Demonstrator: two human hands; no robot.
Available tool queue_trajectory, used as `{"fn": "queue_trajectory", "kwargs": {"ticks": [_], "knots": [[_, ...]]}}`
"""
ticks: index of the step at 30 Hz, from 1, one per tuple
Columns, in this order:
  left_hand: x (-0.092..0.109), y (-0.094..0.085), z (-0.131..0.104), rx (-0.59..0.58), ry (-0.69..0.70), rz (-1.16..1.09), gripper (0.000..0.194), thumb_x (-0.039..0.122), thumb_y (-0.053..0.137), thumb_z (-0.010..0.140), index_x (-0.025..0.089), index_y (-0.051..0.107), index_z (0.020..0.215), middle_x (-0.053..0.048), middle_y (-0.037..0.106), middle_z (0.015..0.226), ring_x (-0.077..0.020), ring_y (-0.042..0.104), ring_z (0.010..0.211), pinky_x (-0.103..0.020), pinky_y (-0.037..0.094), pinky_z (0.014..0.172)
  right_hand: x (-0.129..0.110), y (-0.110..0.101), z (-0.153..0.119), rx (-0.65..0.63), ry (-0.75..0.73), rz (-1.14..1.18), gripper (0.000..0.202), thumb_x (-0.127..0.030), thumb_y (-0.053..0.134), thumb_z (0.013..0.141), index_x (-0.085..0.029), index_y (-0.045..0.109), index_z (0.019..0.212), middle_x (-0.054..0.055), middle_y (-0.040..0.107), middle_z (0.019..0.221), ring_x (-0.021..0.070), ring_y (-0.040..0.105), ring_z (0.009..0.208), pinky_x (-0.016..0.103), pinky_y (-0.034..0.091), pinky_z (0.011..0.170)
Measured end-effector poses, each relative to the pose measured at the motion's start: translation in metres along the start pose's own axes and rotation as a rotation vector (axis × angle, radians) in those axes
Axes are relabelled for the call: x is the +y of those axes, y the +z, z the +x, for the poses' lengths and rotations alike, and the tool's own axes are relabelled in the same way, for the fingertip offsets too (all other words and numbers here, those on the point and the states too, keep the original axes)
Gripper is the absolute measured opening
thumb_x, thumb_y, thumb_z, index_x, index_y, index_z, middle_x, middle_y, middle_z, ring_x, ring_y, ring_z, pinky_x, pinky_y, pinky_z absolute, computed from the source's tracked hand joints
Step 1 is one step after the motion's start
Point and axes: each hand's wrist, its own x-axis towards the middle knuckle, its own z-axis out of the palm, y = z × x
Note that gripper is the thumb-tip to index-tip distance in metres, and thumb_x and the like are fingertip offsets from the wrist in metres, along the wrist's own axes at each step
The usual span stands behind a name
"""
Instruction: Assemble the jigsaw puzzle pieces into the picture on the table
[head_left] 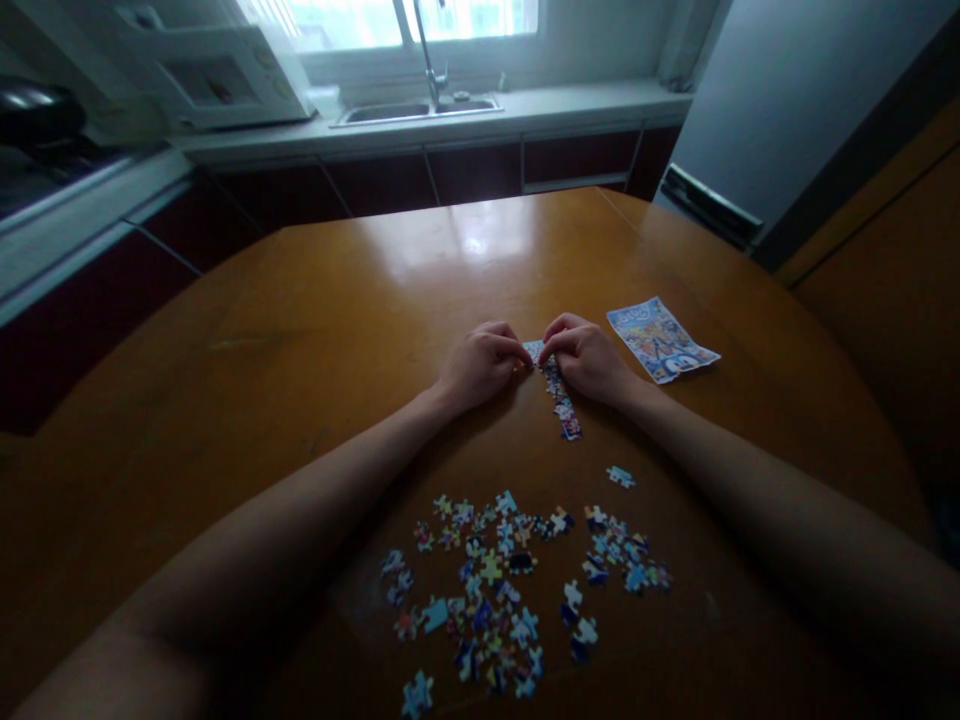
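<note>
Left hand (487, 366) and right hand (591, 360) bend over the puzzle strip (563, 405), at its end toward the far edge of the table (345, 310), grips unclear; gentle, flat pressure should protect joints.

Occluded and unresolved areas, head view.
Upper end of the joined puzzle strip (564, 408) partly covered by left hand (484, 362) and right hand (586, 358); fingertip contact probable, not confirmed. Images on loose pieces (491, 568) and print on the picture sheet (660, 338) too small to resolve. Tap (433, 85) cut by top edge, dark rounded object (37, 112) by left edge; both forearms (322, 485) run out of frame.
</note>
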Motion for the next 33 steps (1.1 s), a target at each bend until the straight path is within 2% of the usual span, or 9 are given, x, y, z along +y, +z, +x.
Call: {"fn": "queue_trajectory", "kwargs": {"ticks": [33], "knots": [[-0.0015,-0.0005,0.0022,-0.008,0.008,0.0,0.033,0.005,0.056,0.08,0.024,0.082,0.081,-0.004,0.068,0.084,-0.0148,0.06,0.079,-0.03,0.049,0.075,0.0033,0.0,0.0018,-0.007,0.005,-0.01,0.031,-0.006,0.056,0.08,-0.025,0.079,0.07,0.006,0.068,0.095,0.0206,0.063,0.088,0.037,0.051,0.082]]}}
